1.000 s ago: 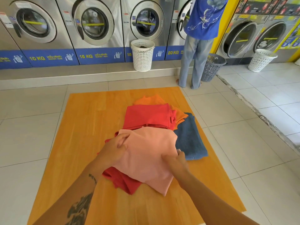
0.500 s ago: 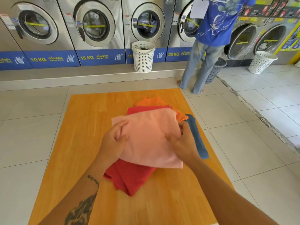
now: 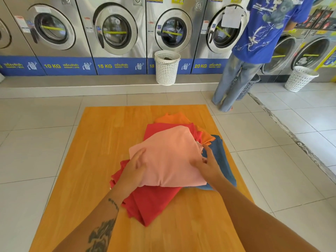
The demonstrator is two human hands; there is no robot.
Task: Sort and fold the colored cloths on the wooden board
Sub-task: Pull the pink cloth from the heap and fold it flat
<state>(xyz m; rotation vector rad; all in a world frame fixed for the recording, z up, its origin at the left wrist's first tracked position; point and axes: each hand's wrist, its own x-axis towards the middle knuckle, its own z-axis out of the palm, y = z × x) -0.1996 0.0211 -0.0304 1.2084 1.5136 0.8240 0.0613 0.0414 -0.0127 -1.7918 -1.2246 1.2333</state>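
Note:
A folded pink cloth (image 3: 171,157) lies on top of a pile in the middle of the wooden board (image 3: 101,146). Under it a red cloth (image 3: 152,202) sticks out toward me and at the far side. An orange cloth (image 3: 172,119) shows at the back and a blue cloth (image 3: 222,157) at the right. My left hand (image 3: 133,170) grips the pink cloth's left edge. My right hand (image 3: 207,164) holds its right edge, fingers bent over the fabric.
Washing machines line the back wall on a raised step. A white basket (image 3: 166,70) stands on the step. A person in a blue shirt (image 3: 254,42) stands at the back right beside a grey basket (image 3: 249,86); another white basket (image 3: 300,79) is at far right. Tiled floor surrounds the board.
The pink cloth has been folded away from me and now lies higher on the pile. Both hands moved with it and sit at its side edges.

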